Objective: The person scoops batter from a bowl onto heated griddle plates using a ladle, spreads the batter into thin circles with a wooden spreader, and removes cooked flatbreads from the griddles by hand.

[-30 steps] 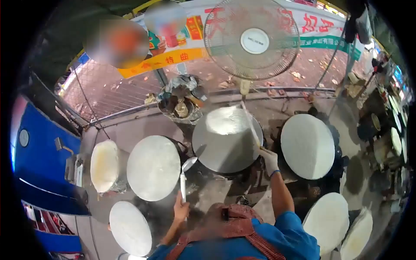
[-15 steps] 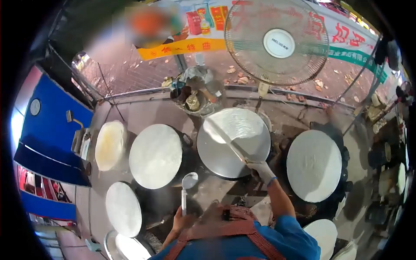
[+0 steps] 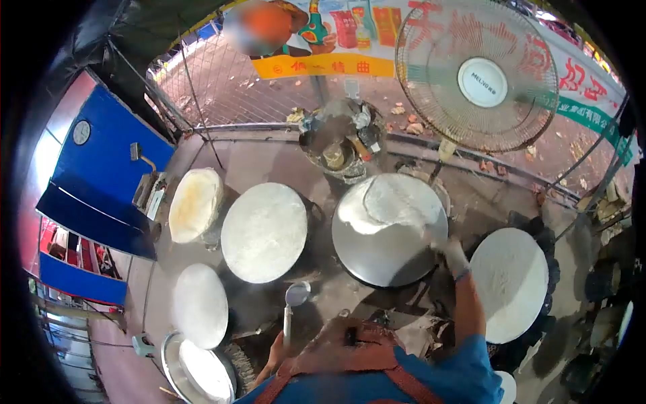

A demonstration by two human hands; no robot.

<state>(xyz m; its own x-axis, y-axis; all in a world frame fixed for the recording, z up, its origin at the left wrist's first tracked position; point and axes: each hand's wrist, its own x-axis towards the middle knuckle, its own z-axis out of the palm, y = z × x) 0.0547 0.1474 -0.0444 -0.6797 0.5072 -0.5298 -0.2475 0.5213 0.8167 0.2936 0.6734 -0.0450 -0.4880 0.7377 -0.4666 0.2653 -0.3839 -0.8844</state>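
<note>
My left hand (image 3: 276, 353), low in front of my body, is closed around the pale handle of a ladle (image 3: 297, 293), its bowl pointing away from me. My right hand (image 3: 455, 258), in a whitish glove, is blurred at the right edge of the middle round griddle (image 3: 380, 259). It is closed on a long flat spatula, smeared by motion over the griddle. White batter (image 3: 360, 214) covers the far part of that griddle; its near part shows bare grey metal. A rounder, greyer patch lies over the batter.
Batter-covered griddles stand left (image 3: 264, 232), lower left (image 3: 200, 306) and right (image 3: 508, 286). A metal basin (image 3: 172, 377) holds white batter. Flatbreads (image 3: 195, 205) lie far left. A fan (image 3: 482, 82) and a cluttered container (image 3: 316, 145) stand beyond; a person is behind the fence.
My view has turned left, shifting the scene rightward. My right hand has moved to the griddle's right edge, and the spatula, sharp before, is blurred. Batter has spread; my left hand keeps the ladle.
</note>
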